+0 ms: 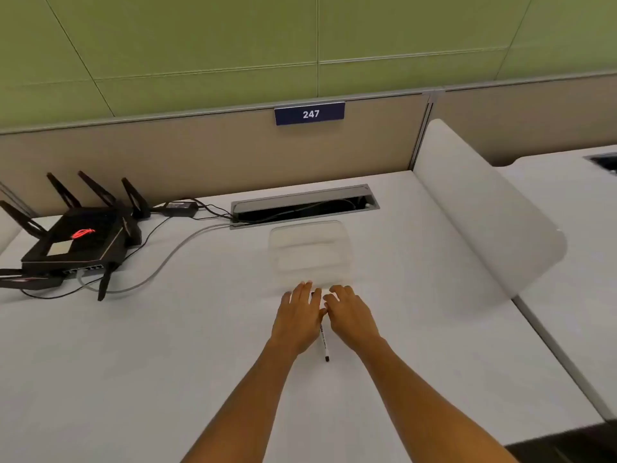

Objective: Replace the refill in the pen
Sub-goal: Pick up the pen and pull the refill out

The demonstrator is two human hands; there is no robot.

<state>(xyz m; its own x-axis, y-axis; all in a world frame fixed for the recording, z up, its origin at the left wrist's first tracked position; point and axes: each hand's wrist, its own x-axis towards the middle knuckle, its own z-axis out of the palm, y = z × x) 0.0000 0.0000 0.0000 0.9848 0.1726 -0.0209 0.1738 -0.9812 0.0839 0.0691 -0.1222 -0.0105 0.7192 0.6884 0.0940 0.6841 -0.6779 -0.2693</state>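
Observation:
A slim white pen (324, 342) with a black tip lies pointing towards me on the white desk (200, 362). Its near end shows between my wrists, and its far end disappears where my thumbs meet. My left hand (298, 317) and my right hand (350, 317) are side by side, palms down, fingers stretched forward to the near edge of a clear plastic box (310, 252). Whether either thumb pinches the pen is hidden under the hands. I see no loose refill.
A black router (80, 238) with antennas and its cables (167, 262) sit at the far left. A cable slot (305, 205) opens in the desk behind the box. A white curved divider (484, 228) stands to the right.

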